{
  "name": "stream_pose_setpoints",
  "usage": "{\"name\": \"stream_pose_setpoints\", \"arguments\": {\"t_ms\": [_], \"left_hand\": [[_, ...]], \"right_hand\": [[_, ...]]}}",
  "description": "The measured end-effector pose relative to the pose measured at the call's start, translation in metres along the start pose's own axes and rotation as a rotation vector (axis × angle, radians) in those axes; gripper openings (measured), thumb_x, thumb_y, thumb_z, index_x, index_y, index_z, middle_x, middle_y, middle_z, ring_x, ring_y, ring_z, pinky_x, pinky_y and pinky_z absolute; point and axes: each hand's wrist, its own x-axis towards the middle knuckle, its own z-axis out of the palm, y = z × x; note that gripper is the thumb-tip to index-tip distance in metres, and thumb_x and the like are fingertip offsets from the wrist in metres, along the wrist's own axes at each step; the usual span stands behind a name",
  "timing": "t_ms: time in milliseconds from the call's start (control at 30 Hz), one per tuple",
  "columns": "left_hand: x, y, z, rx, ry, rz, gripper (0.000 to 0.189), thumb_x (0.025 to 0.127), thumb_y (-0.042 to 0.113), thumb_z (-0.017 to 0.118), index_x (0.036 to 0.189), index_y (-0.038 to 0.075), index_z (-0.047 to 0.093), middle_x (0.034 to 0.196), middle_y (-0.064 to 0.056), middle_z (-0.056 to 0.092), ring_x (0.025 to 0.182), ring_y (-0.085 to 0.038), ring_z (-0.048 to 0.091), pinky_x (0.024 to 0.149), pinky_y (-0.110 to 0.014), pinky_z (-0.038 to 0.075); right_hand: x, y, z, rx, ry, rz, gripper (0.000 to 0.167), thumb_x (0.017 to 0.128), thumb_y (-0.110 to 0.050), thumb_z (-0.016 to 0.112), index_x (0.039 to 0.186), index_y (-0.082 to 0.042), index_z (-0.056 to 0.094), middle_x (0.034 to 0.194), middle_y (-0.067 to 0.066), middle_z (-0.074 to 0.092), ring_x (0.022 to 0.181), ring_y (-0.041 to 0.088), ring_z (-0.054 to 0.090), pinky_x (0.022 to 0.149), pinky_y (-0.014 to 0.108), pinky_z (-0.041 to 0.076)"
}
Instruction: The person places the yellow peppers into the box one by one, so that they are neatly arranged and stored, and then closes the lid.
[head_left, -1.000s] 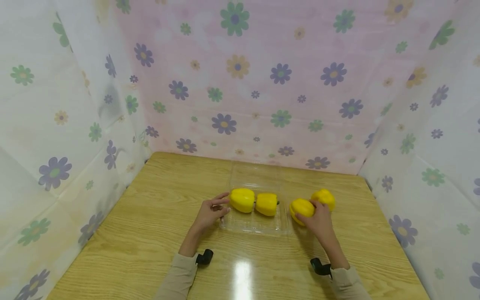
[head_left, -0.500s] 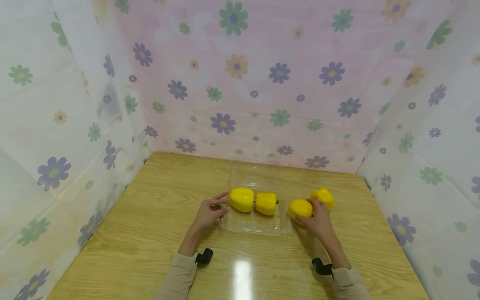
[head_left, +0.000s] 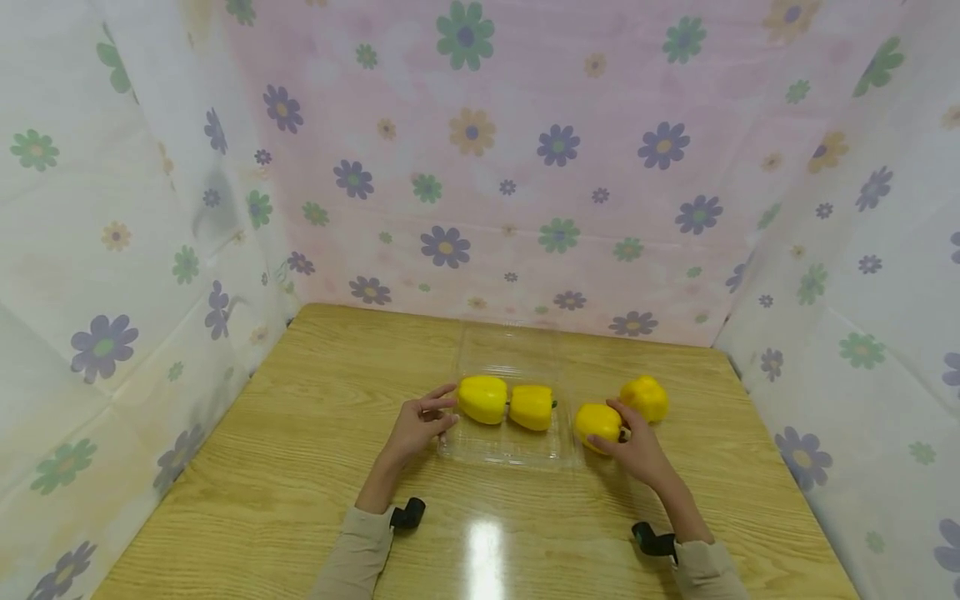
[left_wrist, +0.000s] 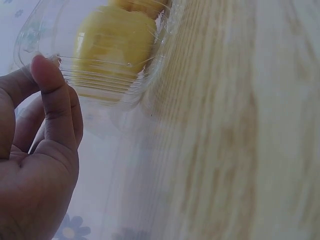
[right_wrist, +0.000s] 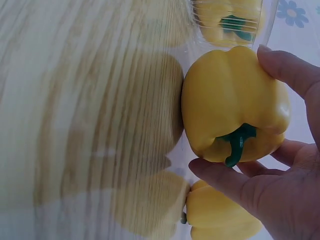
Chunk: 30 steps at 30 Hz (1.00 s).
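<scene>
A clear plastic clamshell box (head_left: 506, 454) lies with its lid raised at the back, and two yellow bell peppers (head_left: 482, 399) (head_left: 531, 407) sit inside it. My left hand (head_left: 416, 429) pinches the box's left rim; in the left wrist view its thumb and fingers meet at the box corner (left_wrist: 107, 92). Right of the box, my right hand (head_left: 637, 442) holds a third yellow bell pepper (right_wrist: 235, 100) between thumb and fingers, low at the table surface, green stem toward the palm. Another yellow bell pepper (head_left: 647, 397) lies on the table just behind that hand.
The wooden table (head_left: 337, 367) has a glossy top with a bright reflection near its front. Flower-patterned cloth (head_left: 517, 167) hangs along the back and both sides. Black wrist cameras (head_left: 408, 513) are worn at both cuffs.
The pepper in my right hand has shifted slightly left and toward me, closer to the box, and its stem now shows. My left hand stays at the box rim.
</scene>
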Motion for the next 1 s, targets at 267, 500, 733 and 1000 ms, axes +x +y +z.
{"name": "stream_pose_setpoints", "arguments": {"t_ms": [267,500,733,1000], "left_hand": [[0.0,0.002,-0.001,0.019,0.001,-0.001,0.034,0.094,-0.004,0.069,0.126,-0.014,0.065,0.156,-0.016,0.046,0.067,-0.011,0.056,0.053,-0.019,0.052],[0.0,0.002,0.0,0.02,-0.006,0.002,0.035,0.093,-0.004,0.069,0.126,-0.014,0.065,0.156,-0.017,0.045,0.067,-0.011,0.055,0.054,-0.019,0.052],[0.002,-0.002,0.0,-0.01,-0.004,0.011,0.034,0.093,-0.004,0.069,0.126,-0.014,0.064,0.156,-0.016,0.045,0.068,-0.011,0.056,0.054,-0.019,0.052],[0.001,-0.003,-0.001,-0.002,-0.002,0.016,0.034,0.094,-0.004,0.069,0.126,-0.014,0.064,0.156,-0.016,0.045,0.068,-0.012,0.056,0.054,-0.019,0.052]], "right_hand": [[-0.001,0.007,-0.001,0.028,-0.022,-0.006,0.082,0.095,-0.025,0.074,0.156,0.008,0.029,0.156,0.031,0.034,0.131,0.052,0.047,0.1,0.06,0.05],[-0.007,0.013,-0.005,0.089,-0.059,-0.075,0.086,0.093,-0.02,0.077,0.157,0.006,0.026,0.159,0.032,0.026,0.137,0.057,0.038,0.102,0.063,0.047],[-0.006,0.019,-0.009,0.136,-0.045,-0.105,0.08,0.09,-0.011,0.079,0.154,0.005,0.033,0.154,0.029,0.034,0.134,0.055,0.043,0.098,0.058,0.052],[-0.006,0.02,-0.01,0.206,-0.047,-0.055,0.081,0.091,-0.009,0.077,0.156,0.003,0.03,0.155,0.03,0.033,0.134,0.054,0.043,0.099,0.051,0.054]]}}
